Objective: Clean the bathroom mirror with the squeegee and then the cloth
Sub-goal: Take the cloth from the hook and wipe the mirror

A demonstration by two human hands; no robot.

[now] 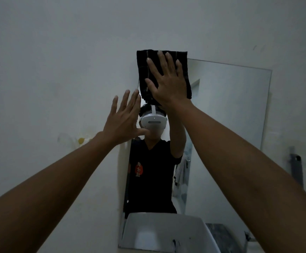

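So the mirror hangs on the pale wall in front of you, with the white sink below it. Your right hand has its fingers spread wide and flat, pressing the dark cloth against the mirror's top left corner — the cloth's upper edge pokes past the glass. Your left hand is raised at the mirror's left edge, fingers straight and splayed, holding nothing.

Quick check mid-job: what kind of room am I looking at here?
Most likely a small home bathroom: a frameless mirror is fixed to a plain white wall, with a white washbasin directly below it. The right hand presses a dark cloth flat at the mirror's top corner.
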